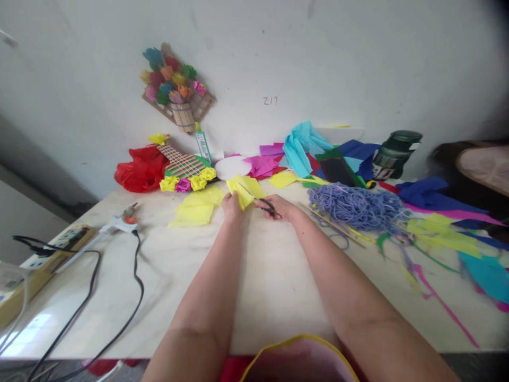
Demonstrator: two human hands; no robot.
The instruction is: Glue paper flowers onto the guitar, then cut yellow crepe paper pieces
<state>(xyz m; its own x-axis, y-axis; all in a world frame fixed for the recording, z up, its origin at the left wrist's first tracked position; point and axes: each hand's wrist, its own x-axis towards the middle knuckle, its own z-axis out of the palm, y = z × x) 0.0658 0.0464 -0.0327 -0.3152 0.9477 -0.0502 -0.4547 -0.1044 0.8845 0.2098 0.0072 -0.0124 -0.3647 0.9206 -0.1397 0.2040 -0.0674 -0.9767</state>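
Between the fingers of my left hand [233, 206] is a sheet of yellow crepe paper [245, 187], held up above the table. My right hand [283, 208] grips black-handled scissors [269, 207], and their blades reach left onto that sheet. Whether the blades are apart cannot be made out. More yellow paper [194, 210] lies flat just left of my left hand. Behind it stands a craft piece of striped sticks [183, 162] with yellow and pink paper flowers along its base. A white oval disc [233, 168] lies behind the held sheet.
A glue gun [121, 222] and a power strip [51, 260] with trailing black cords occupy the left. Tangled purple yarn [358, 208], a thin stick [338, 227] and coloured paper scraps [441, 233] spread rightward. A dark green jar [395, 155] stands behind; a flower decoration [175, 87] hangs on the wall.
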